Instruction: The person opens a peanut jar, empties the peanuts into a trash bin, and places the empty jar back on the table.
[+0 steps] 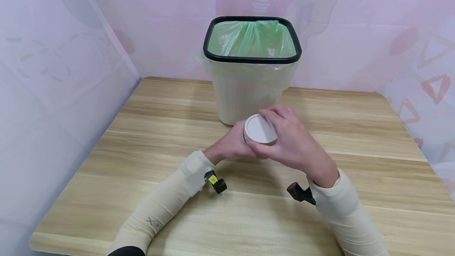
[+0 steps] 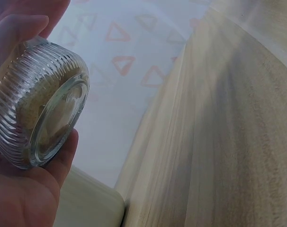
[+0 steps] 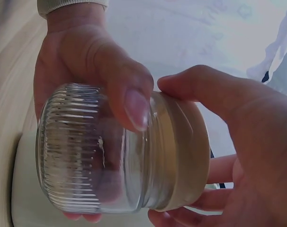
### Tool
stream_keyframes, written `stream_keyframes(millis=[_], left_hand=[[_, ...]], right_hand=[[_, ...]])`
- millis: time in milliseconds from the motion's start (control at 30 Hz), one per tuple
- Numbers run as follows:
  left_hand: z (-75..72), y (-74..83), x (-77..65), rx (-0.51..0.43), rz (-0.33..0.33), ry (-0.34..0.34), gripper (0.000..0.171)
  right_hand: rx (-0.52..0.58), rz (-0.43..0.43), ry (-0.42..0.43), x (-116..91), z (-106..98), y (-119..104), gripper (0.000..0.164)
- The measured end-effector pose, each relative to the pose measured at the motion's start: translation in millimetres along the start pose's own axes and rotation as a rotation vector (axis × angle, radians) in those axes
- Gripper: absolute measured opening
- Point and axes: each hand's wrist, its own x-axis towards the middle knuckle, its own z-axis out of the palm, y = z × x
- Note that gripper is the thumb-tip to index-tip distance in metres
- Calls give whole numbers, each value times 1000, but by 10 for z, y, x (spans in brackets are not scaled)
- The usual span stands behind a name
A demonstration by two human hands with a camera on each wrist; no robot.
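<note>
A ribbed clear glass jar [image 3: 77,151] with a pale beige lid [image 1: 260,128] is held up over the table, close in front of a waste bin. My left hand [image 1: 237,140] grips the jar's glass body, its thumb across the side in the right wrist view. Fingers and thumb of my right hand [image 1: 292,137] curl round the rim of the lid. In the right wrist view the lid sits at the jar's mouth, with glass threads showing beside it. The left wrist view shows the jar's round base [image 2: 60,120], tilted.
The cream waste bin [image 1: 245,90] has a black rim and a green plastic liner [image 1: 254,36]. It stands at the back of the wooden table [image 1: 170,117], against a pink patterned wall covering [image 1: 170,23]. Small wrist cameras sit on both sleeved forearms.
</note>
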Motion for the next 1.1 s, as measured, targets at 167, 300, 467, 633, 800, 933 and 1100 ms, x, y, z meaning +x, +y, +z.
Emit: stream_keyframes(millis=[167,300,467,633,800,933,1100], left_hand=[[5,1,-2,4,2,2,84],[8,17,-1,1,-2,2,84],[24,129,-12,2,-6,-1,81],[25,229,-14,3,-4,-8,78],[7,83,15,44,-2,-11,80],[-14,24,22,66,-8,4,78],[-30,99,12,69,-24,21,74]], right_hand=[[21,-13,-20,9,-15,16,68],[35,-18,-24,17,-23,20,66],[50,-19,-14,24,-58,37,66],[74,-12,11,19,-134,59,65],[64,0,53,16,-216,99,66],[52,-20,99,21,-254,158,66],[41,-29,128,26,-306,220,67]])
